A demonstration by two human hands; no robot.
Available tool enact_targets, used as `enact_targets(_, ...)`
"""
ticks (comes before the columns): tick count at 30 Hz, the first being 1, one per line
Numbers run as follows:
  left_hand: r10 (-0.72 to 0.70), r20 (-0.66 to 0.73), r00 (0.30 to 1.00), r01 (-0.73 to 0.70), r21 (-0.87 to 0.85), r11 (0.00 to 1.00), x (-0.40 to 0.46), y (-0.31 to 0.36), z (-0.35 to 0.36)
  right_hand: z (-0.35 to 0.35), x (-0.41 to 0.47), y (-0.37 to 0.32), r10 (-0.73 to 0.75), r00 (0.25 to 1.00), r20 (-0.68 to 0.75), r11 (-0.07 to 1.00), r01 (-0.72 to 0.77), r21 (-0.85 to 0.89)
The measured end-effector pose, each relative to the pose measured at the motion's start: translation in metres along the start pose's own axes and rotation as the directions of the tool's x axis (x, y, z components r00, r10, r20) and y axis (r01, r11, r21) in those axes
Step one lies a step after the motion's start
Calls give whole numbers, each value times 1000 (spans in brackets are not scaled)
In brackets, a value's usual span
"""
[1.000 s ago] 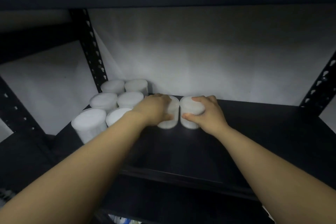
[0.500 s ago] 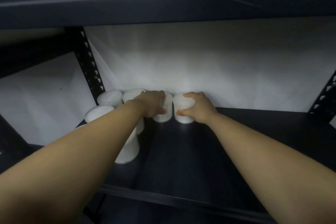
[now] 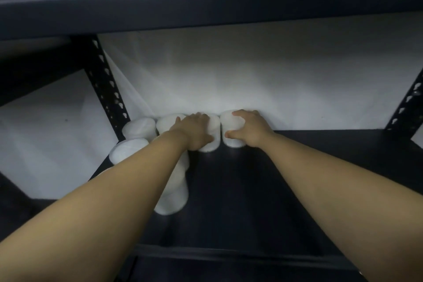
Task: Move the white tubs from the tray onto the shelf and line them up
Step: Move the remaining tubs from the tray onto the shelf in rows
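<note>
Head view: both hands (image 3: pixel 195 131) clasp tubs (image 3: pixel 230 121).

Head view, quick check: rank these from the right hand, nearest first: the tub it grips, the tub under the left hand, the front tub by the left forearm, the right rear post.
1. Tub gripped by the right hand: tub in right hand, at the back wall.
2. Tub under left hand, directly to its left.
3. Front tub, forward and left, beside the left forearm.
4. Right rear post, far right.
</note>
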State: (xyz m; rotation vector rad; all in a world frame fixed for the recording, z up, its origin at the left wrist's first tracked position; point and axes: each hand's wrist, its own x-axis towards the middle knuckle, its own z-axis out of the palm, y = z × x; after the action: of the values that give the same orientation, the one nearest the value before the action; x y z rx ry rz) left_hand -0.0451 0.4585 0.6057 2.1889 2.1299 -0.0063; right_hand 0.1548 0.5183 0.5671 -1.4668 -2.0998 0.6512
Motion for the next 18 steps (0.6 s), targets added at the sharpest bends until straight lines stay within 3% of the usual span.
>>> enact_targets(5, 18, 22, 1000, -18, 8, 1000, -9, -8, 0, -6, -15, -7, 22, 1000, 12, 1000, -22, 8)
enact_targets(10, 68, -68, 995, -67, 13, 998, -46, 7, -8, -9, -63, -5, 24, 997, -75, 998, -28, -52)
enact_targets(15, 267, -281, 922, -290, -44, 956, -119, 43, 23, 0, -145, 1, 4, 991, -136, 993, -20, -117)
enact_targets(18, 304, -290, 907, -350, -120, 929, -155, 62, 49, 5, -191, 4, 13, 989, -147, 987, -37, -157)
